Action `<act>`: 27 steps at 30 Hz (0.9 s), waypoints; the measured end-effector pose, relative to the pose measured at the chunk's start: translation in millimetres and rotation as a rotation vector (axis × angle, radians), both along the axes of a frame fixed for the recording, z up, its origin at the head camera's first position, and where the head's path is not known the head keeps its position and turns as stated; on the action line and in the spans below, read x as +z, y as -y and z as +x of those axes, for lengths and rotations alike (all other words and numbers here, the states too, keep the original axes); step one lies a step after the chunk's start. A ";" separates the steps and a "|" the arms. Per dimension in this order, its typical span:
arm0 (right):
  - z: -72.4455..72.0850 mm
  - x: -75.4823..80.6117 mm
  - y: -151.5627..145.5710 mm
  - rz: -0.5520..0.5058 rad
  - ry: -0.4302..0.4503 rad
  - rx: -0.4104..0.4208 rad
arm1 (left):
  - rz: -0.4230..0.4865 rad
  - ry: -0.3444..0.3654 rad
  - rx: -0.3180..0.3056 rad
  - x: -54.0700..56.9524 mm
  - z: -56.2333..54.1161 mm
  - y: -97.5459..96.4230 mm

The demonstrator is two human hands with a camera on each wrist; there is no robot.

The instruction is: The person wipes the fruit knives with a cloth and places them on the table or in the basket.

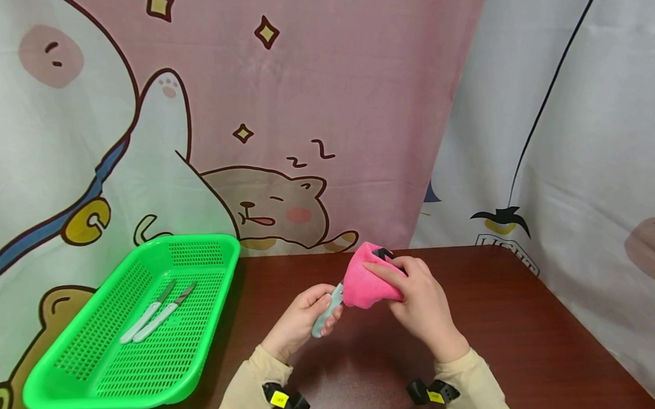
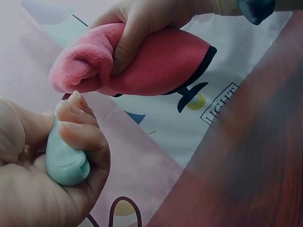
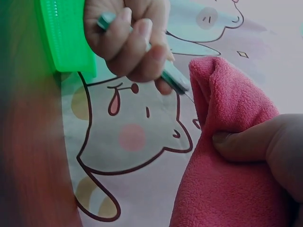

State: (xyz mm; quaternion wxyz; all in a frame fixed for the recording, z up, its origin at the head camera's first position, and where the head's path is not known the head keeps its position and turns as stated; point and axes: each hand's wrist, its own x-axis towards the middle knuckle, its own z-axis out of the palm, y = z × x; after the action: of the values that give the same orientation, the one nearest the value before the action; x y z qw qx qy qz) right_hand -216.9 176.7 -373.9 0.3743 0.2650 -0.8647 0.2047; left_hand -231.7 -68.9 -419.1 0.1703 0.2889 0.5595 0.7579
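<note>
My left hand (image 1: pixel 304 319) grips the pale green handle of a knife (image 1: pixel 328 311); in the left wrist view the fingers curl round that handle (image 2: pixel 66 156). A folded pink cloth (image 1: pixel 365 278) with a dark edge is pinched in my right hand (image 1: pixel 424 303). The cloth covers most of the blade, and only a sliver near the handle shows in the right wrist view. There, the thumb of my right hand (image 3: pixel 255 142) presses on the pink cloth (image 3: pixel 232 109). Both hands are raised over the brown table.
On the left stands a green plastic basket (image 1: pixel 203 353) with perforated sides. Two knives (image 1: pixel 157 316) with pale handles lie side by side in it, blades toward the back. Behind the brown table (image 1: pixel 527 342) hangs a printed curtain (image 1: pixel 356 107).
</note>
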 end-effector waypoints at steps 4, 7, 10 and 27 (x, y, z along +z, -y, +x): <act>-2.2 1.7 -6.4 -0.017 -0.015 -0.016 | 0.011 0.017 -0.017 0.9 0.2 0.7; -3.6 2.6 -10.7 -0.027 -0.035 -0.021 | 0.023 0.036 -0.031 1.4 0.2 1.2; -4.5 3.6 -14.1 -0.037 -0.045 -0.028 | 0.035 0.038 -0.048 1.4 0.1 1.9; -7.9 1.6 -26.1 -0.047 -0.011 -0.096 | 0.030 0.066 0.022 6.0 -2.9 12.9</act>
State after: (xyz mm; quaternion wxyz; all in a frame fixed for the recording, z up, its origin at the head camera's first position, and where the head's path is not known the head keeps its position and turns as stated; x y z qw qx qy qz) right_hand -224.9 202.8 -372.3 0.3946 0.2154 -0.8694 0.2051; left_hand -234.6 -81.8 -413.1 0.1760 0.2599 0.5455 0.7771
